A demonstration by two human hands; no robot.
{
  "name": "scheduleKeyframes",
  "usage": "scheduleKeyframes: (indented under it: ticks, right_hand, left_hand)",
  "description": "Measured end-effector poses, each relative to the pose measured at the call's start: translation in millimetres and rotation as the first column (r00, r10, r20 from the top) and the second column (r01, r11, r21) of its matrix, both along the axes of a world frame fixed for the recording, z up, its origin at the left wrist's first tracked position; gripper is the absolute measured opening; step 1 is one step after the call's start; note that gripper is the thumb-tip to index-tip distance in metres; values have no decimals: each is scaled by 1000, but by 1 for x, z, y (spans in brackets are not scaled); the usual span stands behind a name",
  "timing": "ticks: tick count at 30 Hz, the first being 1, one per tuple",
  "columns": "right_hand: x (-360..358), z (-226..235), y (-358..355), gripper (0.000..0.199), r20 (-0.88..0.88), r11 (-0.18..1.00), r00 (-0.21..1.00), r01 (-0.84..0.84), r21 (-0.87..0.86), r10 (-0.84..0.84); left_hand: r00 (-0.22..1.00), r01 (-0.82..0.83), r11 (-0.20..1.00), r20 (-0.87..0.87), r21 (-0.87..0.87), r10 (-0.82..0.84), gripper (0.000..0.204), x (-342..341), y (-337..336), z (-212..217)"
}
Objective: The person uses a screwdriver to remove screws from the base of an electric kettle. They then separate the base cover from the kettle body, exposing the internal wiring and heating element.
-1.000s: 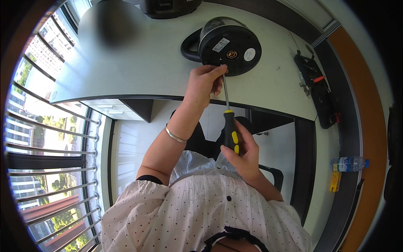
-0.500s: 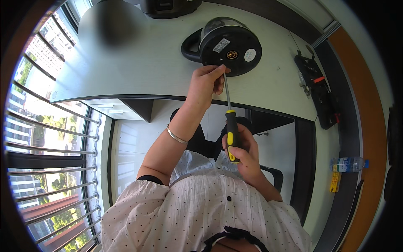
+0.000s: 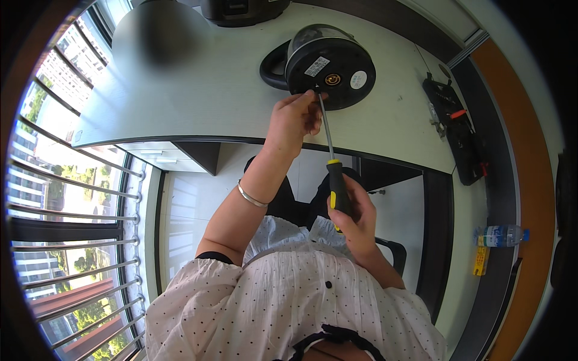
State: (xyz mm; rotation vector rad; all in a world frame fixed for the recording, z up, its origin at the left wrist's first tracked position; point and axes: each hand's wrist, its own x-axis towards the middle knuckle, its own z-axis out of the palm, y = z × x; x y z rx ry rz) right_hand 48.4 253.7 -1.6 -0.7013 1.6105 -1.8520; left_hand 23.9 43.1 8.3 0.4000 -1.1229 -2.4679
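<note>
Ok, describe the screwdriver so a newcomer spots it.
On the pale desk, find the black-based kettle on its side. From near its base, the long metal-shafted screwdriver runs to the right hand. Its yellow-patched black handle sets it apart from the black tool case at right.

Blue-capped bottle (image 3: 509,235), small yellow box (image 3: 480,261), barred window (image 3: 66,231)

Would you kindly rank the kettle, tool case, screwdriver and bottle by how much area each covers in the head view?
1. Kettle
2. Tool case
3. Screwdriver and bottle: too close to rank; the screwdriver looks longer but slimmer, and is partly covered.
</note>
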Motion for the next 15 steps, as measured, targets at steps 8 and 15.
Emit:
scheduleKeyframes:
  ticks: [8,15]
  right_hand:
    - [-2,-1,3,63,-34,1000,999,-18,17,18]
    - [0,3,9,63,-43,999,999,-31,16,31]
  left_hand:
    - [1000,-7,995,-10,101,8,34,-2,-1,0]
    - [1000,-12,989,21,144,9,34,0,0,3]
